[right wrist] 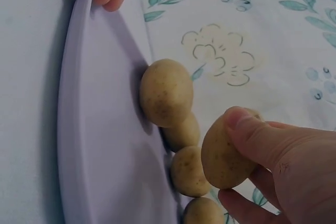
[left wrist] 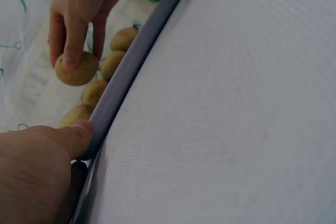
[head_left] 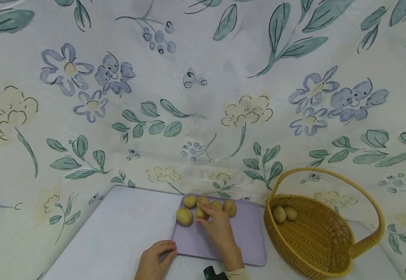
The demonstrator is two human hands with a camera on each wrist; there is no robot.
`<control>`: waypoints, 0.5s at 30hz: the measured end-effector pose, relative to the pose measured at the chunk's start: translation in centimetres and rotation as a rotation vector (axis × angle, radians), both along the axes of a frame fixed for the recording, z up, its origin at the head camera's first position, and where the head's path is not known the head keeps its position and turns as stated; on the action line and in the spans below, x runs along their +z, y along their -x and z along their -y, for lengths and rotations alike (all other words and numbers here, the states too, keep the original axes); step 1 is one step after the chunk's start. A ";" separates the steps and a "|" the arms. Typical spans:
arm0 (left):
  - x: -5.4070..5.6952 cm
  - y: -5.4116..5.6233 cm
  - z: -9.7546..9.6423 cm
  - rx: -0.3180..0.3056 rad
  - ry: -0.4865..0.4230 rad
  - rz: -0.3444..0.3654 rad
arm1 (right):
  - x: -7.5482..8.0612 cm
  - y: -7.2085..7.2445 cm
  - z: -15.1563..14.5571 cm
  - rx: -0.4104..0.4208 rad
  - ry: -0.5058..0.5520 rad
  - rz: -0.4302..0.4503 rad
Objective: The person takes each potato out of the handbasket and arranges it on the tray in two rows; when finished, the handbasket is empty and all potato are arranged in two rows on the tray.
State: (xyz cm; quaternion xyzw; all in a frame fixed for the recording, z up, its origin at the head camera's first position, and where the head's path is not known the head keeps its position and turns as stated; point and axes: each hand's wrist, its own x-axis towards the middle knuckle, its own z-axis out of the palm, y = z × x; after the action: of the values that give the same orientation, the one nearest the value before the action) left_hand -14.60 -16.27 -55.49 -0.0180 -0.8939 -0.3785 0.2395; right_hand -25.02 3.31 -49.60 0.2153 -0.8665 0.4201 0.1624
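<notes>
My right hand [head_left: 218, 227] pinches a potato [right wrist: 224, 156] between thumb and fingers, raised above the lilac tray [head_left: 248, 233]. Several other potatoes [head_left: 184, 216] lie along the tray's far left part, and the right wrist view shows a row of them, the nearest potato [right wrist: 167, 93] close to the held one. At the tray's front left corner, my left hand [head_left: 156, 259] grips the rim [left wrist: 123, 72], thumb on top and fingers at the outer side. Part of the held potato is hidden by my fingers in the head view.
To the right of the tray stands a yellow wicker basket [head_left: 306, 233] with a tall handle [head_left: 332, 173]; two potatoes [head_left: 284, 214] lie at its left inside. The tray sits on a white table [head_left: 118, 225]. Behind hangs a flowered cloth [head_left: 203, 97].
</notes>
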 end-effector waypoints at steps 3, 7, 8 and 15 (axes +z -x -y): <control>0.0 0.0 0.0 0.000 0.013 -0.029 | -0.1 0.1 0.0 0.000 -0.002 0.000; -0.1 0.0 0.0 0.000 0.027 -0.060 | -0.5 0.2 0.1 -0.005 -0.023 -0.021; -0.1 0.0 0.0 -0.001 0.035 -0.064 | -0.7 0.2 0.1 -0.005 -0.027 -0.023; -0.1 0.0 -0.1 0.010 0.025 -0.029 | -1.7 0.4 0.4 -0.003 -0.021 -0.002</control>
State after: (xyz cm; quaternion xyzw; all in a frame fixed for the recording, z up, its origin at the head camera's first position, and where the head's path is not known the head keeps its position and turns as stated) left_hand -14.62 -16.17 -55.58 -0.0222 -0.8950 -0.3660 0.2542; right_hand -25.43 2.91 -51.30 0.2164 -0.8710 0.4103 0.1615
